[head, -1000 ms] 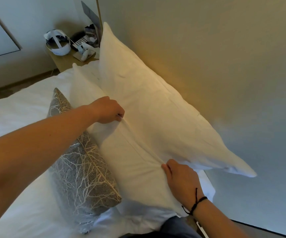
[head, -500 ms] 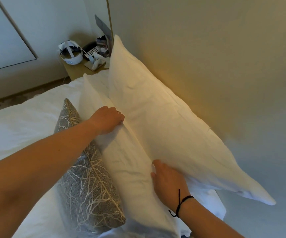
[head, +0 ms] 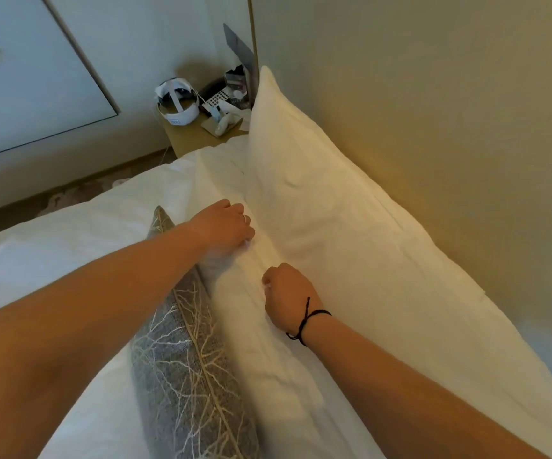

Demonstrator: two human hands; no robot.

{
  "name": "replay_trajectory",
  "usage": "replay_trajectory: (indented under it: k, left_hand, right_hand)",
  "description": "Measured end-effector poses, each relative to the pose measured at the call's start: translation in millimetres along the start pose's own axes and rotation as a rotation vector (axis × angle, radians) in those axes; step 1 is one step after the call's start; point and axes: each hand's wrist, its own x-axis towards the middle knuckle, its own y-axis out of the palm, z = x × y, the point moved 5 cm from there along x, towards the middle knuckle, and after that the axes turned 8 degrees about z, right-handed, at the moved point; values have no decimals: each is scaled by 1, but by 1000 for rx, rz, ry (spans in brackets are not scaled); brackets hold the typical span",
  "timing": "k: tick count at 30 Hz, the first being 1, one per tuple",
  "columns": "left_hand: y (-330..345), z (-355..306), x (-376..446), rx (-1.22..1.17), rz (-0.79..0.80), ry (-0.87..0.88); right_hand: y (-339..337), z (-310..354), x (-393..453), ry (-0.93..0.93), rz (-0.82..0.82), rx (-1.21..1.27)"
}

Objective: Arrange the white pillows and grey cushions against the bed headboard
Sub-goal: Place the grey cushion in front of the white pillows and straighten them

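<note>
A large white pillow (head: 350, 233) leans upright against the beige headboard (head: 433, 111). In front of it stands a second white pillow (head: 261, 359). My left hand (head: 225, 226) pinches the top edge of this front pillow. My right hand (head: 288, 293), with a black cord at the wrist, grips the same edge a little nearer to me. A grey cushion (head: 188, 369) with a pale branch pattern stands on edge against the front pillow, under my left forearm.
White bedding (head: 69, 246) covers the bed to the left. A wooden nightstand (head: 188, 137) at the far end holds a white headset (head: 177, 101), a phone and small items. A framed picture (head: 29, 77) hangs on the left wall.
My right hand has moved up and away from me along the front pillow's edge, closer to my left hand, and closed on the fabric. The view has shifted down and forward.
</note>
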Motion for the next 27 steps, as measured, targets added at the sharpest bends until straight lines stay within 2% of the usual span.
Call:
replay_trajectory:
  k: [5, 9, 14, 17, 20, 23, 27]
  left_hand:
    - [-6, 49, 14, 134, 60, -144]
    - [-6, 79, 28, 74, 88, -276]
    - [-17, 92, 48, -69, -89, -349]
    - [-10, 80, 54, -184, -148, -451]
    - [13, 66, 55, -371, -58, -571]
    - [34, 59, 48, -568, 95, -552]
    - [38, 60, 25, -686, 162, -513]
  right_hand:
    - [-2, -6, 9, 22, 2, 47]
    - [-12, -8, 8, 13, -37, 14]
    - [-26, -2, 4, -15, -130, -25]
    - [-24, -5, 3, 5, -116, -95]
    - [-13, -5, 6, 16, -53, -211]
    - [-2, 3, 10, 4, -21, -309]
    - [0, 5, 7, 40, -31, -359]
